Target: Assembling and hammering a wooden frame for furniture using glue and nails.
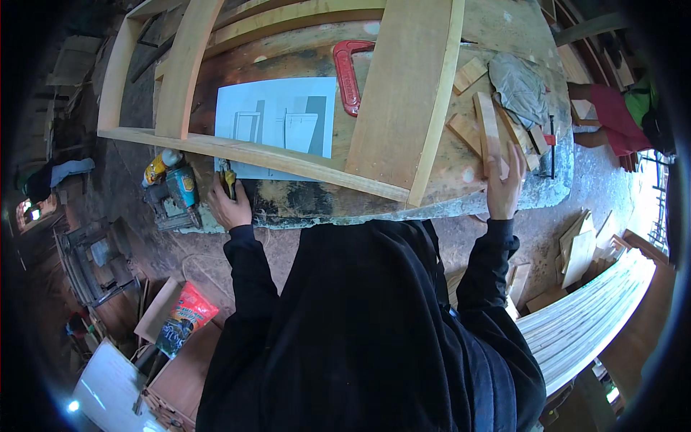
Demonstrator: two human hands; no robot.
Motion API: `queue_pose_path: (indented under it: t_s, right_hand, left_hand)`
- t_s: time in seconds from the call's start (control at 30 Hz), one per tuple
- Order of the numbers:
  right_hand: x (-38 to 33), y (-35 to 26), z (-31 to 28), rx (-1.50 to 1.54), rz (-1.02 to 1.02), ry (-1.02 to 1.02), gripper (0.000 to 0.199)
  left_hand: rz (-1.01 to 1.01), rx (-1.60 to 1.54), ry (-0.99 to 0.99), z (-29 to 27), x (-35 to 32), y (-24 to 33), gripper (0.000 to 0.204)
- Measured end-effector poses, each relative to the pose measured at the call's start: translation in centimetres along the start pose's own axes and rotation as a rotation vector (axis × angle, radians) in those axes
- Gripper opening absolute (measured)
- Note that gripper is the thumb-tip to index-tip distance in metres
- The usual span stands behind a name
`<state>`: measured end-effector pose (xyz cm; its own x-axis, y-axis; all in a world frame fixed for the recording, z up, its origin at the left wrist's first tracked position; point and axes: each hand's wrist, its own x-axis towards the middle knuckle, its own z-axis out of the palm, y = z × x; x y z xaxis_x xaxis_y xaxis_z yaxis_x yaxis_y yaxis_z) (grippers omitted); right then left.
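At the near left edge of the workbench, my left hand point(232, 207) is closed around a small yellow-and-black hand tool point(228, 177); its exact kind is hard to make out. The tool lies by the corner of a printed drawing sheet point(273, 115), beside the wooden frame point(252, 153). On the right, the fingers and thumb of my right hand point(506, 191) are round the near end of a short wooden block point(487, 126). More wood offcuts point(464, 133) lie around that block, with a crumpled grey cloth point(520, 90) behind them.
A wide board point(399, 86) joins the frame, with a red clamp point(347, 79) to its left. Bottles point(183, 183) stand near the left corner. A red-handled bar clamp point(551, 140) is at the right edge. Stacked strips point(586, 317) lie lower right; another person point(612, 119) is beyond.
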<state>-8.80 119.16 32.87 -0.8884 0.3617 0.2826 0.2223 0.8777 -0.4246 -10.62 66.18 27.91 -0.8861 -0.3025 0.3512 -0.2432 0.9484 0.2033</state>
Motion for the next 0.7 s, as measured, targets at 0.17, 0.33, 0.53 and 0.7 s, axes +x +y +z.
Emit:
queue_pose_path:
  t_s: [0.17,0.33,0.53,0.7]
  right_hand:
    - [2.2,-10.4,-1.3,0.522,0.017,-0.13,0.046]
    - [1.5,-20.3,0.1,0.474,-0.449,-0.409,0.045]
    - [-1.1,-25.3,2.9,0.126,-0.471,-0.474,0.044]
    - [-2.0,-25.6,3.6,0.029,-0.427,-0.383,0.038]
  left_hand:
    - [0.063,-0.196,-0.064,-1.2,1.8,-3.5,0.042]
    - [0.042,-0.486,0.052,-7.3,12.9,-2.7,0.034]
    - [0.26,-0.502,0.068,-6.5,31.7,-5.6,0.024]
    - [0.453,-0.274,-0.198,4.3,45.8,-8.7,0.025]
